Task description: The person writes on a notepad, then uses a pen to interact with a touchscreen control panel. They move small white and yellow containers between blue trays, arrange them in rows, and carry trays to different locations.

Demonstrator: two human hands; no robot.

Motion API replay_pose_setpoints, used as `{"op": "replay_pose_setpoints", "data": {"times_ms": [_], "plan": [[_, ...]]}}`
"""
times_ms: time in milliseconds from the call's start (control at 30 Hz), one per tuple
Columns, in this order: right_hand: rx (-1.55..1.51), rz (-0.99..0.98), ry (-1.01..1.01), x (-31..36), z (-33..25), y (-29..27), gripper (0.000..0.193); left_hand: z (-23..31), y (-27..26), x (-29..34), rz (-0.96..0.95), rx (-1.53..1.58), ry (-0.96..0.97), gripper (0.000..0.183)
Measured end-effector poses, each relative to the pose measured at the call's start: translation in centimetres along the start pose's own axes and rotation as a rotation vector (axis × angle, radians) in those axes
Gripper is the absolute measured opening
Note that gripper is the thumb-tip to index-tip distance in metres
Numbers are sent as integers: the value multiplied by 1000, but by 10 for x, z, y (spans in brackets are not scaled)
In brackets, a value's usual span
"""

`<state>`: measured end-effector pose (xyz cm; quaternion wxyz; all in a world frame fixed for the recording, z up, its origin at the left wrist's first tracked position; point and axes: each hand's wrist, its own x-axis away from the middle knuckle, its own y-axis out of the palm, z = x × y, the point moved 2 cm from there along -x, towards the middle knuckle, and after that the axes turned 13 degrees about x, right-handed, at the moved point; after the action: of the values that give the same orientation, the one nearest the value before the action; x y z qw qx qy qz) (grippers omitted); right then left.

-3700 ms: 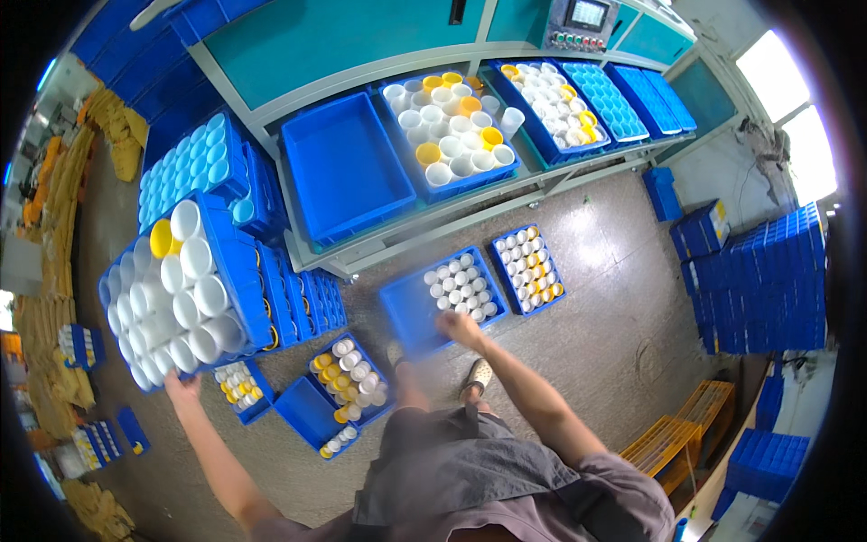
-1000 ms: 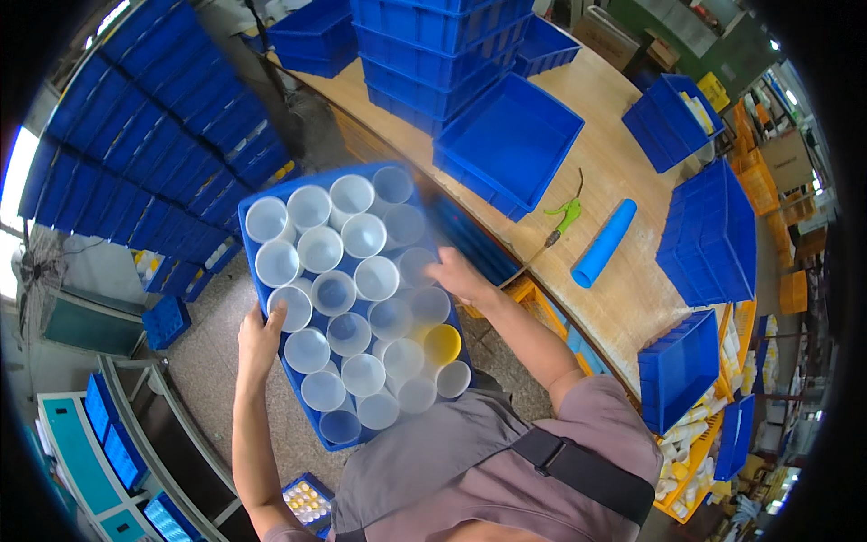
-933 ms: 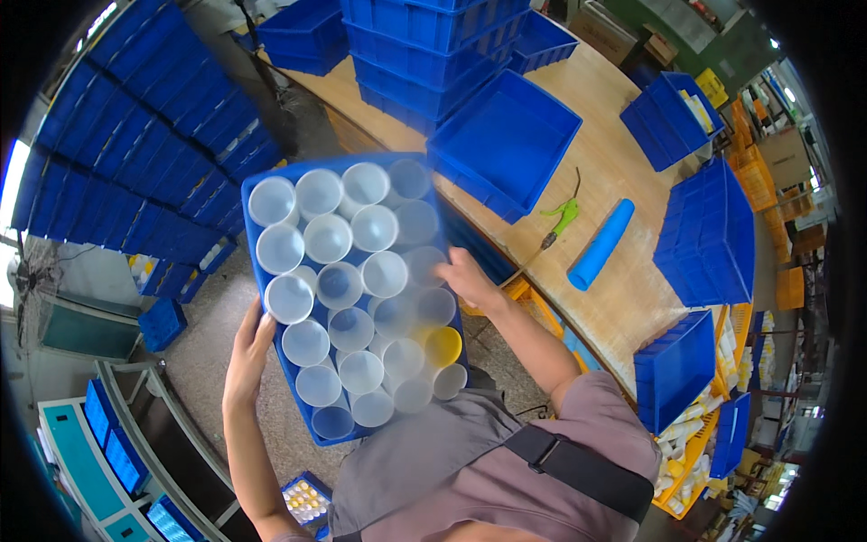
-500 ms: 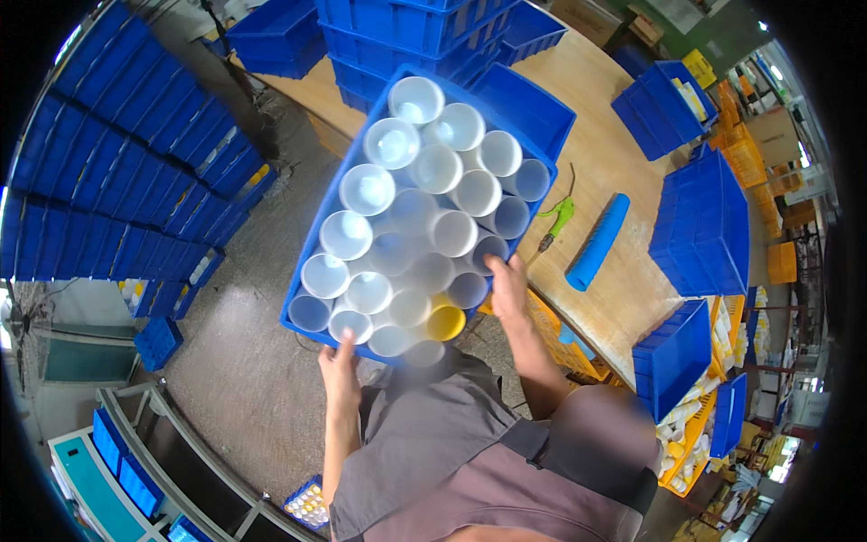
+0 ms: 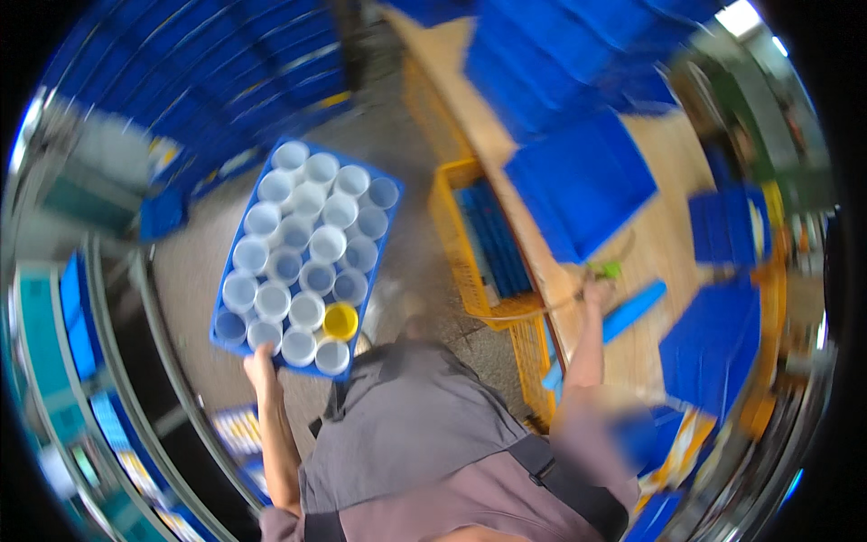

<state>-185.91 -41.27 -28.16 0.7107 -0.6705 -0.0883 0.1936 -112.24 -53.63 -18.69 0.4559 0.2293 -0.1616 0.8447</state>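
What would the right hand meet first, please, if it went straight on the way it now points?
Most likely the green tool over the wooden table, just ahead of the right hand; blur hides whether the two touch.

Blue on the tray (image 5: 384,242), left of centre in the frame, whitish tones across the pale cups (image 5: 307,312), and there it is, one bright yellow cup (image 5: 340,321)! Over to the right, lime green on the hand tool (image 5: 610,269), vivid blue on the roll (image 5: 637,312), pale tan on the table (image 5: 675,144). Yellow-orange crate (image 5: 452,244) just right of centre, deep blue stacked bins (image 5: 199,63) upper left, teal cabinet (image 5: 36,307) at far left. Lower centre: grey apron (image 5: 397,434), mauve shirt (image 5: 411,510), black strap (image 5: 582,492).
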Motion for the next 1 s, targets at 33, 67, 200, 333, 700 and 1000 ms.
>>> {"op": "replay_pose_setpoints", "data": {"times_ms": [33, 67, 200, 333, 700, 1000], "plan": [[-153, -120, 88, -8, 11, 12, 58, -5, -14, -4, 116, -68, 70, 16], [-271, -290, 203, -25, 15, 23, 47, -12, -19, -9, 291, -241, 83, 33], [-879, -229, 573, -14, -8, -16, 27, -33, -49, -12, 620, -644, 73, 40], [-1150, -194, 221, 70, -59, -142, 36, -70, -89, 22, 666, -455, -38, 38], [256, -437, -1960, 487, -290, -241, 27, -121, -153, 19, 564, -417, -223, 35], [281, -301, -2026, 510, -321, -249, 30, -150, -197, 42, 613, -349, -248, 40]]}}
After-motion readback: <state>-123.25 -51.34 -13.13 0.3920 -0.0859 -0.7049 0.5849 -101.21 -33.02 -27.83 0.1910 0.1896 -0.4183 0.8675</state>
